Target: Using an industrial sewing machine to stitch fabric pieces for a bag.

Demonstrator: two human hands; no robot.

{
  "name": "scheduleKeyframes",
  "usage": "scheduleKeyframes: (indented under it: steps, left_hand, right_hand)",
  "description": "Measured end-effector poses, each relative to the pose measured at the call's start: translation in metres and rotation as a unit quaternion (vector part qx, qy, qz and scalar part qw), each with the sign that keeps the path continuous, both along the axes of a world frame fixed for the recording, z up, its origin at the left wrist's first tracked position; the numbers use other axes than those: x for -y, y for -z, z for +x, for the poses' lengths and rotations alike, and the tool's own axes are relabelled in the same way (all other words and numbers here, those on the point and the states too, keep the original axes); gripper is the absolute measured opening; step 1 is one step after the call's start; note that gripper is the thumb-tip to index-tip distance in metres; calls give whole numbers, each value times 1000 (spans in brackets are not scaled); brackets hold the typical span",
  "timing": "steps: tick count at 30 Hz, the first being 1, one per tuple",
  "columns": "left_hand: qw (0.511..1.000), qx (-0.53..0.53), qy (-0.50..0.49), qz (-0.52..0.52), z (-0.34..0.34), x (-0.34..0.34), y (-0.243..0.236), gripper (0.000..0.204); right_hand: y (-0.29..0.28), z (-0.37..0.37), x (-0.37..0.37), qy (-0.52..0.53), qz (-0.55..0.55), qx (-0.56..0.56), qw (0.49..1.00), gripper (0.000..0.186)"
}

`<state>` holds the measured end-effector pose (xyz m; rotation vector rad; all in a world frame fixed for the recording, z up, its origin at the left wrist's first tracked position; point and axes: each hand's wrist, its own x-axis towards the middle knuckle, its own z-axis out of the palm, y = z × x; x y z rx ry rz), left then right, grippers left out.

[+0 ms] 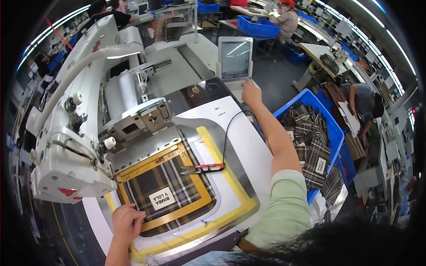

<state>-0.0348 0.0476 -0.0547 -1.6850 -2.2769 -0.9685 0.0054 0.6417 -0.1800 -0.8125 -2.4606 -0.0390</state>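
Note:
A dark plaid fabric piece (151, 182) with a white label (162, 198) lies flat inside a yellow frame (202, 191), beside the head of a white sewing machine (66, 150). My left hand (127, 222) rests at the frame's near left corner, its fingers curled together; whatever may be between them is hidden. My right hand (251, 94) reaches far forward to the lower edge of a control screen (235, 57), forefinger extended and nothing visible in it. Small red-handled scissors (202, 168) lie across the frame's right side, blades toward the fabric.
Right of my right arm stands a blue bin (338, 138) heaped with plaid pieces (306, 122). A black cable (227, 133) curves over the white work surface (242, 153). Other people (364, 104) work at tables beyond. The machine's lamp arm (66, 75) arches at left.

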Motion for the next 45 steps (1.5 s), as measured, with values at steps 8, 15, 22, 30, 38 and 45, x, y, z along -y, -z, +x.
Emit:
scheduleKeyframes:
  steps: [8, 15, 22, 30, 38, 45]
  left_hand:
    - [1000, 27, -10, 3, -4, -1, 9, 15]
    - [993, 86, -76, 6, -8, 0, 2, 11]
    - [977, 161, -110, 90, -8, -1, 0, 6]
    - [957, 244, -137, 80, 0, 5, -4, 4]
    - [953, 255, -115, 113, 3, 3, -4, 7]
    - [959, 225, -101, 143, 4, 7, -3, 8]
  right_hand:
    - [-7, 3, -3, 16, -52, 49, 997, 27]
    - [-39, -1, -1, -14, -23, -121, 992, 26]
    - [-164, 9, 149, -281, -222, -159, 920, 18]
    - [-142, 85, 291, -369, -89, 130, 916, 26]
    - [-149, 76, 322, -322, -313, 18, 893, 13]
    - [-148, 37, 396, -457, -285, 114, 835, 22]
